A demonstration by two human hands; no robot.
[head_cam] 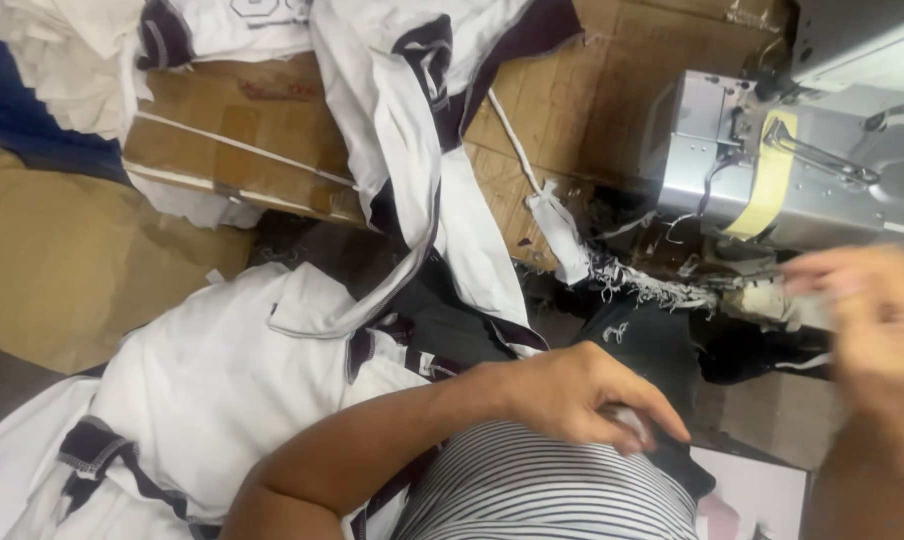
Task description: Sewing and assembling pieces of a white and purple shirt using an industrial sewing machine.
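My left hand [572, 392] lies low in the middle, palm down, fingers curled over a fold of white and dark cloth [640, 428] pressed against my striped shirt [542, 490]. My right hand [872, 315] is raised at the right edge, blurred, close to a scrap of white fabric [772, 300] beside the sewing machine [772, 150]. Whether it grips that scrap is unclear. A white garment with dark trim [232, 370] is piled over my lap on the left, and another [412, 130] hangs from the cardboard above.
Cardboard sheets [242, 130] cover the worktop at the top. A heap of frayed white thread and offcuts [642, 285] lies beside the machine. More white garments [72, 50] are stacked at top left. A tan surface [62, 260] spreads on the left.
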